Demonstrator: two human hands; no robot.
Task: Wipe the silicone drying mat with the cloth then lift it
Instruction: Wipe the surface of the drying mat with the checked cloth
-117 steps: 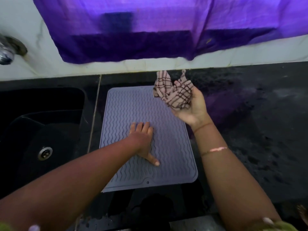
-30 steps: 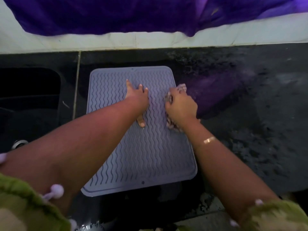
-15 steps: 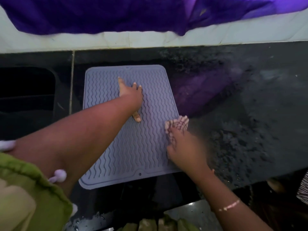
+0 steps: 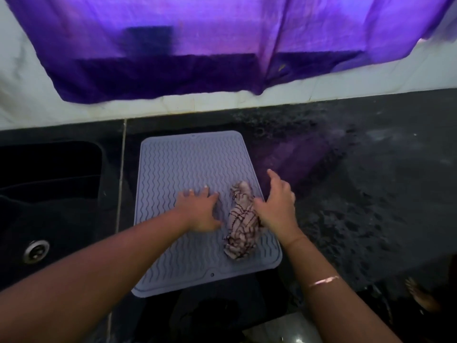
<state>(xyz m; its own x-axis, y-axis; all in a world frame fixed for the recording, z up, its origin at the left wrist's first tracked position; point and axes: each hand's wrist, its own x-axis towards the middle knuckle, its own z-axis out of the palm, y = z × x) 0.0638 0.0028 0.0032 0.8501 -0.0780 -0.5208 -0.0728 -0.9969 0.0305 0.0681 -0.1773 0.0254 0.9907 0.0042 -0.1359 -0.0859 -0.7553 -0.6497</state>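
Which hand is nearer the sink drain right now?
Left. The left hand lies flat on the mat, to the right of the drain. The right hand is farther right, past the cloth, over the mat's right edge.

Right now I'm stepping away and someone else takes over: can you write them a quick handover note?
Left hand: open, pressed flat on the mat, fingers spread.
Right hand: open, at the mat's right edge beside the cloth, gripping nothing.
Cloth: crumpled, lying loose on the mat's right half.
Mat: flat on the dark counter, right of the sink.
Done: cloth put down.
Left: lift the mat; it's not yet raised.
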